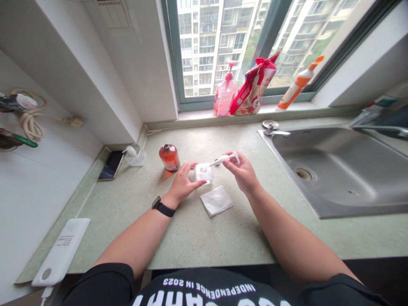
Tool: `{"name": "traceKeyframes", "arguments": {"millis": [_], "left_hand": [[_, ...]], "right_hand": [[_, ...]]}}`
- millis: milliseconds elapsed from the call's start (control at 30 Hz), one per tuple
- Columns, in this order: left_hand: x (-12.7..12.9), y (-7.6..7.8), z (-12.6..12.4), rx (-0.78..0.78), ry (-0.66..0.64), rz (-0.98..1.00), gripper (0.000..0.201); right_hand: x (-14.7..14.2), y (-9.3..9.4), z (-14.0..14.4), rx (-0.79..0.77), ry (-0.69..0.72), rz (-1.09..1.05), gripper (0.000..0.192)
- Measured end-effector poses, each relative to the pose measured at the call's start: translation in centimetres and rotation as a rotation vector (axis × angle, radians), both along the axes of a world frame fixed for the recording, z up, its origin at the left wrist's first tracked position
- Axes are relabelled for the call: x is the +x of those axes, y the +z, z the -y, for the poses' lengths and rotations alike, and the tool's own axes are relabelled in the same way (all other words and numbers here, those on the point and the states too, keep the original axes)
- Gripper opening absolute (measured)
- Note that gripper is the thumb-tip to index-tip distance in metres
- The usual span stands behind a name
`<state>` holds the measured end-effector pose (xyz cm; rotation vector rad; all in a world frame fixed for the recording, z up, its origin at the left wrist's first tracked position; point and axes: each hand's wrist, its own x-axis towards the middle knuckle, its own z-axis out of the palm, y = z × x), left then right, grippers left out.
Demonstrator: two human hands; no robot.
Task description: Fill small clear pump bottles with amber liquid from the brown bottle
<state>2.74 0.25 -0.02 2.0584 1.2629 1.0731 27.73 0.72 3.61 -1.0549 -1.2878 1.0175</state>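
green counter (197, 238), left hand (183, 182) gripping clear bottle (204, 173), right hand (242, 172) pinching pump (225, 159)

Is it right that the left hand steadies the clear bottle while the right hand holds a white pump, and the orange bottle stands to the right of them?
Not quite. In the head view the orange bottle stands left of the clear bottle. The left hand does steady it, and the right hand holds the white pump.
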Motion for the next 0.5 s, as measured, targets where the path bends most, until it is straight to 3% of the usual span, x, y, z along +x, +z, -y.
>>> {"name": "traceKeyframes", "arguments": {"millis": [233,500], "left_hand": [[0.0,0.1,0.0,-0.002,-0.009,0.003,0.066],[0.1,0.2,0.0,-0.012,-0.003,-0.002,0.066]], "right_hand": [[0.1,-0.1,-0.4,-0.041,0.021,0.001,0.049],[3.1,1.1,-1.0,-0.118,0.177,0.16,0.052]]}}
